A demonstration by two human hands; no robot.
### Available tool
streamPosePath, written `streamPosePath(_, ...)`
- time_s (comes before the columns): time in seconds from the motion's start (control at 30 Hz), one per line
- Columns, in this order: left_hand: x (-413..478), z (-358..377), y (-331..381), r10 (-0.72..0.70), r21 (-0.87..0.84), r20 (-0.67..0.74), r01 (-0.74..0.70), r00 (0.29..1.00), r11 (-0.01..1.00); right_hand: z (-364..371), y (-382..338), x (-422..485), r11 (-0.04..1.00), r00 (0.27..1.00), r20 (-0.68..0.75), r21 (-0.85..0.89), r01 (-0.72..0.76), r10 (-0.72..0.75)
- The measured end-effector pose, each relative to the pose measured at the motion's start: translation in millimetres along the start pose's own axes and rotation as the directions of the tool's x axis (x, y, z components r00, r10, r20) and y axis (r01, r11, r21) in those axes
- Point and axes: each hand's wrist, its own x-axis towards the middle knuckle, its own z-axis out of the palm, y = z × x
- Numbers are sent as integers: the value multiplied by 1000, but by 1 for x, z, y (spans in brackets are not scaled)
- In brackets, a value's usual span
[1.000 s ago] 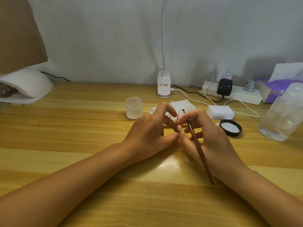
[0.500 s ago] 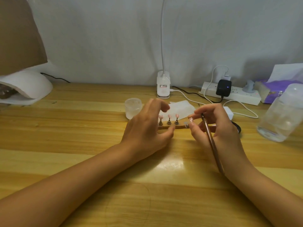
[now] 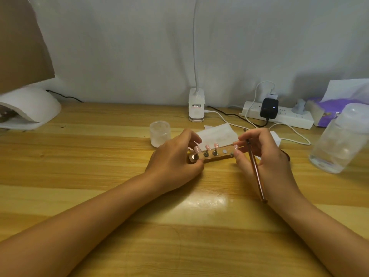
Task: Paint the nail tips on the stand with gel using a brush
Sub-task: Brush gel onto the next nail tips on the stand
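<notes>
A small wooden stand (image 3: 219,155) lies on the table between my hands. Three pink nail tips (image 3: 207,147) stand on metal pegs along its left half, and one more nail tip (image 3: 236,146) stands at its right end. One round spot on the stand between them is bare. My left hand (image 3: 175,156) grips the stand's left end, thumb in front and fingers behind. My right hand (image 3: 263,154) holds a brown brush (image 3: 256,170), bristles pointing away from me. Its fingertips touch the peg at the right end.
A frosted gel jar (image 3: 160,133) and a white tissue (image 3: 217,134) sit just behind the stand. A lamp base (image 3: 196,108), a power strip (image 3: 279,116) with cables, a clear bottle (image 3: 337,144) and a white curing lamp (image 3: 30,108) ring the work area.
My hands have drawn apart, which uncovers the stand and its nail tips. The left hand slid to the stand's left end. The right hand moved right with the brush.
</notes>
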Motion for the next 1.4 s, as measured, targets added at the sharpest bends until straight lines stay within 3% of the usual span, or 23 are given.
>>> streamPosePath(0.53,0,1,2,51,-15,78,-50,996,999,-2,-5,-2,997,996,89,-72,-19,25)
streamPosePath(0.83,-3,0,3,30,23,38,-31,999,999,-2,-6,-3,992,994,101,-117,-37,49)
streamPosePath(0.97,-3,1,4,38,56,23,-39,999,998,-2,-9,-4,996,999,33,-85,-19,22)
streamPosePath(1.17,-5,2,7,16,144,5,-16,1000,989,-6,-15,-10,999,972,-235,33,29,-20)
streamPosePath(1.27,-4,4,7,13,181,0,-13,1000,983,-10,-15,-12,997,964,-255,-24,75,-79)
streamPosePath(1.4,-5,4,5,28,198,6,-29,1000,980,-18,-8,-7,964,974,-183,-250,87,-136)
